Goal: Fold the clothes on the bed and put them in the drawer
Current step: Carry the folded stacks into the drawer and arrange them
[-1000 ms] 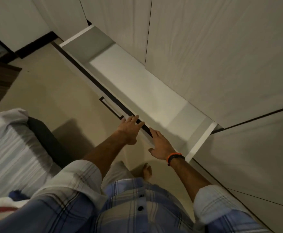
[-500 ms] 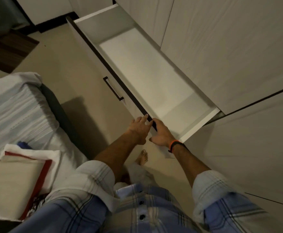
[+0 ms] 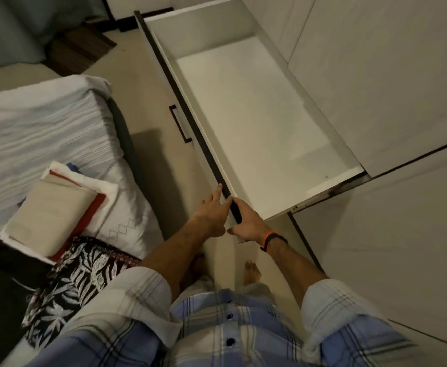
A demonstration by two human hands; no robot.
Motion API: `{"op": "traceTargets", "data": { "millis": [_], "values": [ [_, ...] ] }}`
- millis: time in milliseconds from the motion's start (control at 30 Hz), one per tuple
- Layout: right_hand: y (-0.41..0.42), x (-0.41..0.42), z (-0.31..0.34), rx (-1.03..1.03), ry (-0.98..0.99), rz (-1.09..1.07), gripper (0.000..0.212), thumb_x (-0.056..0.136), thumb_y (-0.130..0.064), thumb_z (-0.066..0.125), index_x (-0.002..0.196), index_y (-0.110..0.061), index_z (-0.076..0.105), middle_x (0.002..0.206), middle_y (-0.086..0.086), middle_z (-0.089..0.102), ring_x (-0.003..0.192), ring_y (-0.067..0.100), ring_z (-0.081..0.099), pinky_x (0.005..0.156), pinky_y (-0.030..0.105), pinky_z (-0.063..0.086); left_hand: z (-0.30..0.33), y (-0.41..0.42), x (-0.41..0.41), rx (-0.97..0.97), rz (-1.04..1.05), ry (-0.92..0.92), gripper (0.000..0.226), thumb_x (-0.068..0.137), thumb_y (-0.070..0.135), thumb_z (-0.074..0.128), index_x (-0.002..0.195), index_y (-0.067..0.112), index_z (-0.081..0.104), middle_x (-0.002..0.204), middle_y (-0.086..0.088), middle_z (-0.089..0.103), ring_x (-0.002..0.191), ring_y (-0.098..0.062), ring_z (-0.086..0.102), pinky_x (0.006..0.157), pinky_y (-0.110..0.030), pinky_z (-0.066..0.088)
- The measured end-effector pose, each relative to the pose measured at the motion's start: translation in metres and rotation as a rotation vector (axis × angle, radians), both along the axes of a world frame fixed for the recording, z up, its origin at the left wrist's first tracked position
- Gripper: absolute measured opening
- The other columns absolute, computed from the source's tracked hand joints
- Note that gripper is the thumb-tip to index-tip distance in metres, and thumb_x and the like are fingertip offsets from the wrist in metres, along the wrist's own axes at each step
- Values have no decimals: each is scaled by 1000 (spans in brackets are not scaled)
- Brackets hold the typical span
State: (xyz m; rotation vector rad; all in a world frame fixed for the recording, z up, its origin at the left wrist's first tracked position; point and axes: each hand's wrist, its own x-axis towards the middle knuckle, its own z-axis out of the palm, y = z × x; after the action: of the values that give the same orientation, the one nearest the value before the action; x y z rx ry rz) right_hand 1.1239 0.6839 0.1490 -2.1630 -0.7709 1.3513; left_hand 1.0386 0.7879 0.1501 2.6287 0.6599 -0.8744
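Nearest: person in a plaid shirt, bare feet on the floor, both arms reaching forward and down.

Right hand [image 3: 247, 225], with an orange-and-black wristband [image 3: 268, 241]: fingers curled over the near end of the drawer [image 3: 243, 107] front, gripping its dark top edge. Left hand [image 3: 211, 211] just beside it, fingers straight and lightly spread, fingertips resting against the outside of the same edge; it steadies, does not grip. Likely both hands sit at this near corner because it is the part closest to reach; the bar handle [image 3: 180, 125] farther along the front goes unused.

Bed [image 3: 39, 123] to the left. Folded clothes [image 3: 58, 210] sit stacked near its edge: beige piece on top, red and white beneath, a leaf-print piece [image 3: 71, 284] alongside. Stack close to the drawer, presumably for a short carry.

Beyond the hands: drawer pulled well out of the wardrobe [image 3: 376, 62], interior bare and white. Clothes not yet transferred.
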Motion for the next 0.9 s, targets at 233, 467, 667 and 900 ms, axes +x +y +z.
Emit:
{"op": "traceTargets", "data": {
  "millis": [233,467,667,900],
  "values": [
    [-18,-25,-7,52,-19,387,94,72,0,71,152,-19,25,127,7,54,105,25,57,76,27,49,-2,-31,-44,17,258,-27,98,81,10,72,156,29,12,162,-13,-17,146,-39,18,116,-51,28],
    [-24,-26,-8,71,30,568,94,76,-3,74,153,-13,20,159,8,20,143,29,30,114,39,35,1,-57,-75,33,421,34,106,80,26,78,155,38,3,164,-8,-6,146,-37,20,115,-53,29],
    [-26,-16,-4,63,26,667,88,76,-4,75,150,-11,28,159,6,19,141,32,33,110,41,41,-1,-67,-70,-72,478,-8,110,79,18,78,155,36,1,165,-1,-1,143,-34,30,111,-49,38],
    [-22,-5,-3,128,-59,660,60,76,-6,77,131,-9,53,134,10,52,124,30,51,95,28,43,-5,-70,-63,-142,575,-45,98,80,20,78,155,23,16,161,-5,22,142,-30,35,113,-44,37]
  ]
}}
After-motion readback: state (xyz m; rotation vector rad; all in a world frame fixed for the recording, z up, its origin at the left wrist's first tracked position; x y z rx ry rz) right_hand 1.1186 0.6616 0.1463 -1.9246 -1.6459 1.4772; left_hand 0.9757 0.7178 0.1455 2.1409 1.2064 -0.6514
